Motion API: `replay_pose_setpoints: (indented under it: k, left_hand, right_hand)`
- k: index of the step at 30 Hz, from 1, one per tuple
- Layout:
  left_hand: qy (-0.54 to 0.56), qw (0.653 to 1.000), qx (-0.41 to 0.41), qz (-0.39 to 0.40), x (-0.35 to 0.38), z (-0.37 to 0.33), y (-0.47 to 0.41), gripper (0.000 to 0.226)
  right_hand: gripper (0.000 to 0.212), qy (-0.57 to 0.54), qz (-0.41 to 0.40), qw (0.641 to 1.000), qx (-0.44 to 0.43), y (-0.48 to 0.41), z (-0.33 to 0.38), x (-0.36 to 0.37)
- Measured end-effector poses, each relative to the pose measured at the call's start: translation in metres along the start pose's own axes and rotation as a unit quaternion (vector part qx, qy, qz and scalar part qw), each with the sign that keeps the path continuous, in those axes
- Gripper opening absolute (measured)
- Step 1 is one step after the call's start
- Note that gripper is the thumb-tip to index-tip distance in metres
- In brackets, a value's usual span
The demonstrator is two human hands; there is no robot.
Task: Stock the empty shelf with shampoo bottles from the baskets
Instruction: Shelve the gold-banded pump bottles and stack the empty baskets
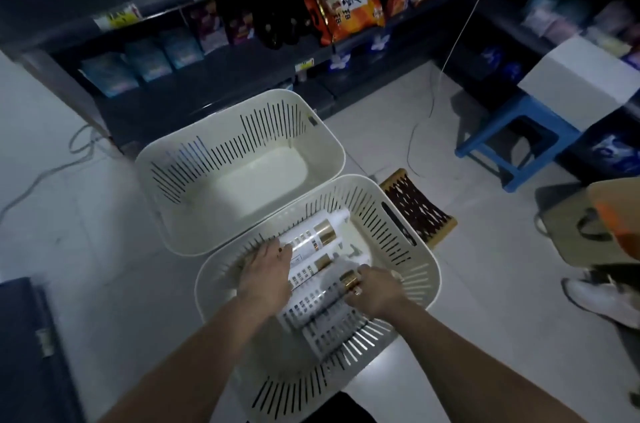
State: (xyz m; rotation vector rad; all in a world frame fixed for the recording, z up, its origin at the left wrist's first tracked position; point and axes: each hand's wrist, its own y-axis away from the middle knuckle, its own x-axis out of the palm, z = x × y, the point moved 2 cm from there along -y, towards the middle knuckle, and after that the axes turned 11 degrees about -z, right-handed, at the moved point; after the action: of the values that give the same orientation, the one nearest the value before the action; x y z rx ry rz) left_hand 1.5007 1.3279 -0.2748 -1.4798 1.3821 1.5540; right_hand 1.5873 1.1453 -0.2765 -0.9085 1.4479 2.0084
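Note:
Two cream slotted baskets stand on the floor below me. The far basket [194, 159] holds nothing. In the near basket [412, 242] lie three white shampoo bottles with gold bands, side by side. My left hand [265, 279] rests on the lower end of the farthest bottle [313, 234] and the middle bottle [306, 275]. My right hand [375, 291] grips the gold-banded neck of the nearest bottle [329, 322]. A dark shelving unit [221, 83] stands beyond the baskets, its lowest level bare and dim.
Snack packs, dark bottles and blue pouches fill the upper shelves. A blue stool [516, 142] and a white box [581, 76] stand at right. A brown slotted item [419, 208] lies beside the near basket. Another person's white shoe [602, 301] is at far right. Cables trail across the floor.

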Motion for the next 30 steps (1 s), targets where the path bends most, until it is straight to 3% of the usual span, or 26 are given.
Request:
replay_pose_setpoints:
  k: [2, 6, 7, 10, 13, 21, 25, 30]
  left_hand:
    - [0.005, 1.000, -0.002, 0.014, 0.011, 0.001, -0.014, 0.081]
    - [-0.007, 0.999, -0.028, 0.015, 0.030, -0.001, -0.035, 0.084]
    - [-0.028, 0.999, -0.028, 0.001, 0.032, -0.002, -0.039, 0.084]
    - [-0.070, 0.997, -0.032, -0.013, 0.036, -0.005, -0.048, 0.090]
    - [-0.044, 0.998, -0.040, -0.015, 0.043, -0.004, -0.047, 0.086]
    - [0.206, 0.967, -0.145, 0.040, 0.055, 0.009, -0.034, 0.068]
    - [0.222, 0.959, -0.150, 0.094, 0.067, 0.011, -0.022, 0.075]
    - [0.315, 0.913, -0.185, 0.182, 0.063, 0.038, -0.022, 0.063]
  right_hand:
    - [0.043, -0.073, 0.016, 0.996, 0.050, -0.013, -0.005, 0.004]
    - [0.065, -0.277, 0.034, 0.944, 0.177, -0.036, -0.007, 0.016]
    - [0.061, -0.325, 0.036, 0.923, 0.205, -0.041, -0.005, 0.019]
    - [0.022, -0.444, 0.032, 0.859, 0.254, -0.060, -0.002, 0.035]
    - [0.018, -0.496, 0.028, 0.817, 0.294, -0.073, 0.004, 0.048]
    - [0.019, -0.406, 0.021, 0.861, 0.305, -0.083, 0.016, 0.077]
    - [0.046, -0.321, 0.002, 0.904, 0.283, -0.083, 0.035, 0.088]
    - [0.049, -0.400, 0.037, 0.859, 0.317, -0.088, 0.040, 0.104]
